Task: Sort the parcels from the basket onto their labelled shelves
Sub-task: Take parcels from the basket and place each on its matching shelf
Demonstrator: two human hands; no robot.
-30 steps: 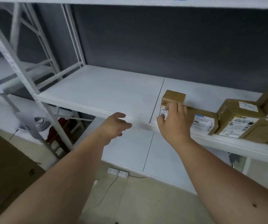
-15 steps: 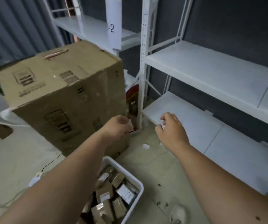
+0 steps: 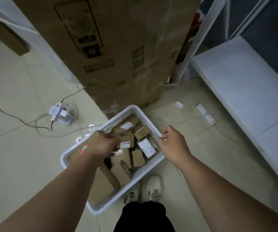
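Note:
A white plastic basket (image 3: 145, 114) stands on the floor in front of my feet, with several brown cardboard parcels (image 3: 142, 133) in it, some with white labels. My left hand (image 3: 103, 146) reaches down into the basket's left half, its fingers curled over the parcels. The back of the hand hides whether they hold one. My right hand (image 3: 173, 144) hovers over the basket's right rim with loosely curled fingers and nothing in it. The lowest white shelf (image 3: 245, 84) runs along the right.
A large cardboard box (image 3: 118, 47) stands right behind the basket. A white power adapter (image 3: 59, 113) with cables lies on the floor to the left. My shoes (image 3: 153, 186) are beside the basket's near corner. A power strip (image 3: 205, 113) lies by the shelf.
My view swung from the middle shelf, where my right hand let go of a small parcel, down to the basket. Both hands dropped to it, the left one into the parcels.

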